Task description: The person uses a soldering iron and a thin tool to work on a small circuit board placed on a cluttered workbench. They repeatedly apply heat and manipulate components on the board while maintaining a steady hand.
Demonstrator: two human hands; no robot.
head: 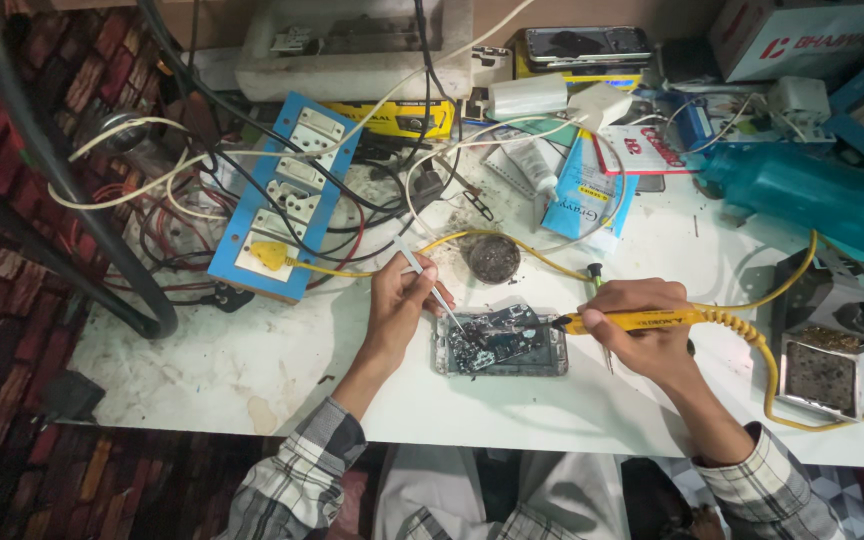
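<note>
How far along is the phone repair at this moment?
Done: the opened phone lies on the white table, its board exposed. In hand: the left hand holds tweezers to the board; the right hand aims a yellow soldering iron there. Left: the phone remains uncovered.

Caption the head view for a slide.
Left hand holds tweezers, right hand a yellow soldering iron, over an opened phone.

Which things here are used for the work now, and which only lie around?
In use:
left hand with tweezers
right hand with yellow soldering iron
opened phone

Lying about:
blue socket board
teal tool
round tin
iron stand
second phone
</note>
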